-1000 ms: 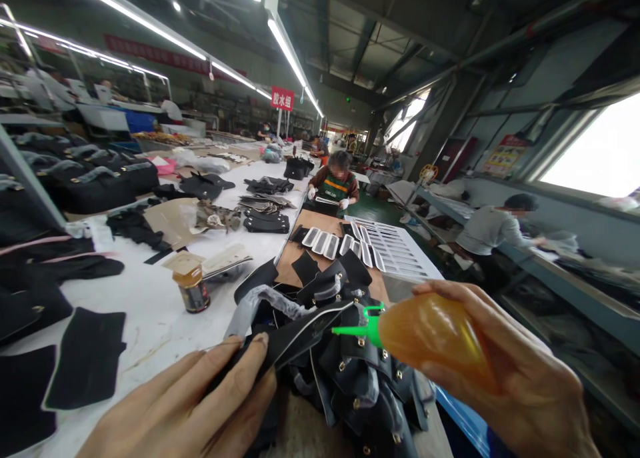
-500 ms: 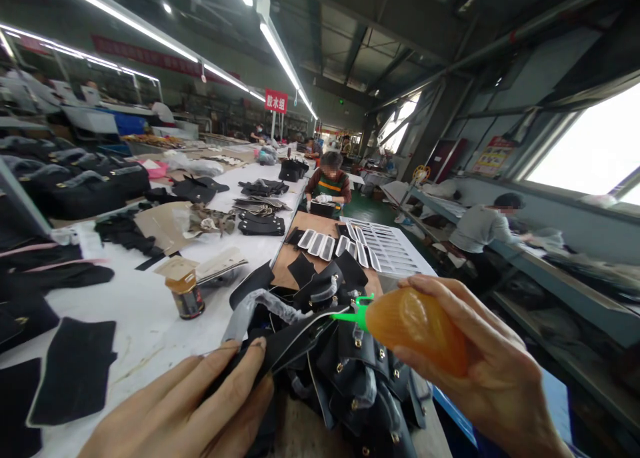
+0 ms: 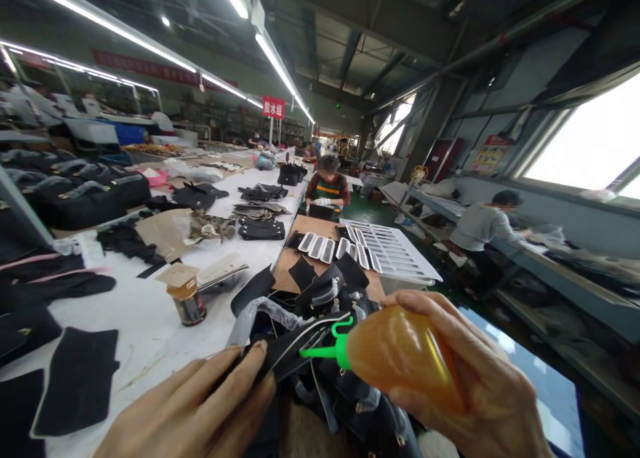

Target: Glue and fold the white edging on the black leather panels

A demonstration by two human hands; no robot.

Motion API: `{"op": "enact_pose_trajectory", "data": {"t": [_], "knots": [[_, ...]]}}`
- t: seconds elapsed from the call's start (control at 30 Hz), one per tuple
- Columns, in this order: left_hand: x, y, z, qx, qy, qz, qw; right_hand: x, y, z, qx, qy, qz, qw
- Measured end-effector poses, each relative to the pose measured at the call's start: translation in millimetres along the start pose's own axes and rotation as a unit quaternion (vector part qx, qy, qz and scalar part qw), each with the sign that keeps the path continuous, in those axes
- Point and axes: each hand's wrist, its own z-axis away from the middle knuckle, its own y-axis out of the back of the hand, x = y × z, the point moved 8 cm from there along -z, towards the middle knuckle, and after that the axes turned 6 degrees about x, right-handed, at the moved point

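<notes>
My left hand (image 3: 200, 401) pinches a black leather piece (image 3: 287, 343) with a pale edge, its thumb below and fingers on top. My right hand (image 3: 480, 378) is wrapped round a squeeze bottle (image 3: 400, 355) of amber glue, tipped on its side. The bottle's green nozzle (image 3: 320, 353) points left, its tip at the surface of the leather piece; whether it touches I cannot tell. Wet-looking streaks show on the leather near the tip. Beneath both hands lies a heap of black leather bag parts (image 3: 350, 391) with gold-coloured fittings and plastic-wrapped handles.
A brown jar (image 3: 187, 298) with cardboard on top stands on the white table (image 3: 145, 331) at left. White-framed strips (image 3: 320, 247) lie on a brown board ahead. Across from me a co-worker (image 3: 327, 188) in white gloves handles a dark piece. Another person (image 3: 483, 225) bends over a bench at right.
My right hand has moved the bottle left and slightly down, bringing the nozzle tip from the leather piece's far end to nearer my left fingers. My left hand keeps its grip.
</notes>
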Motion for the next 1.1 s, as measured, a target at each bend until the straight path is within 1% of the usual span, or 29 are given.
{"op": "enact_pose_trajectory", "data": {"t": [0.1, 0.17, 0.37, 0.47, 0.53, 0.67, 0.83, 0.97, 1.0, 1.1], "knots": [[0, 1.4, 2, -0.006, -0.021, -0.026, 0.999, -6, -1, -2, 0.005, 0.001, -0.01, 1.0], [-3, 2.7, 3, -0.013, -0.013, -0.031, 0.999, -5, -2, -3, 0.01, -0.008, -0.006, 1.0], [-9, 8.5, 5, -0.029, 0.0, 0.005, 1.0, -3, 4, -1, 0.031, -0.033, -0.004, 0.999], [-8, 8.7, 5, -0.034, -0.006, 0.017, 0.999, -4, 6, -4, 0.038, -0.056, -0.027, 0.997], [-7, 7.4, 4, -0.04, -0.006, 0.011, 0.999, -8, 3, -7, 0.034, -0.042, -0.034, 0.998], [-9, 9.4, -1, -0.035, 0.004, -0.014, 0.999, -10, -11, -14, 0.002, -0.008, -0.025, 1.0], [-12, 10.8, -11, -0.055, 0.007, -0.038, 0.998, -5, -17, -17, 0.016, -0.015, -0.017, 1.0], [-11, 6.6, -9, -0.07, 0.003, -0.02, 0.997, -8, -27, -17, -0.015, -0.014, -0.057, 0.998], [-12, 4.9, -7, -0.072, 0.008, -0.017, 0.997, -9, -28, -18, -0.014, -0.015, -0.054, 0.998], [-14, 0.8, 0, -0.07, 0.031, -0.008, 0.997, -7, -26, -19, 0.013, -0.021, -0.04, 0.999]]}}
